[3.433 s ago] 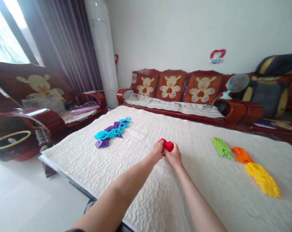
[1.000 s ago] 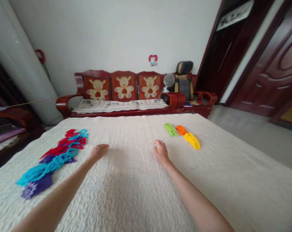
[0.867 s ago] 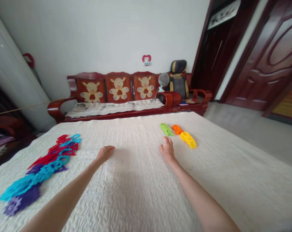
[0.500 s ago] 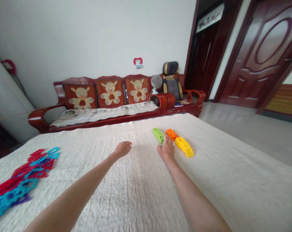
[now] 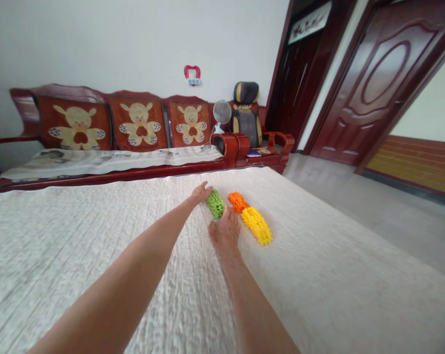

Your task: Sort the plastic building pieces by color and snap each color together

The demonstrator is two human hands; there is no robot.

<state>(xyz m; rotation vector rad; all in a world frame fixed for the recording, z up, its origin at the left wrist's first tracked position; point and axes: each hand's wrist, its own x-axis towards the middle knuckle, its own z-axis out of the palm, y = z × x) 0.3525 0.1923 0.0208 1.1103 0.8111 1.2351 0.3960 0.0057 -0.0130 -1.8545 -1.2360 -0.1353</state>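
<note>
A green bundle of openwork plastic pieces (image 5: 215, 204) lies on the white quilted cover (image 5: 163, 275). My left hand (image 5: 201, 191) is at its far left end, fingers apart and seemingly touching it. My right hand (image 5: 226, 228) is at its near end, thumb and fingers spread, fingertips by the green pieces. To the right of that hand lie an orange bundle (image 5: 237, 201) and a yellow bundle (image 5: 257, 225) of similar pieces, end to end. Whether either hand presses on the green bundle is hard to see.
Beyond the cover's far edge stands a red wooden sofa (image 5: 230, 147) with bear-pattern cushions (image 5: 139, 123). A small fan (image 5: 221, 114) and an armchair with a dark seat cushion (image 5: 246, 123) are at its right. A brown door (image 5: 377, 83) stands at the far right.
My left hand has moved forward and right to the green bundle. The view has turned right, so the red and blue pieces at the left are out of sight. My right hand stays beside the green bundle.
</note>
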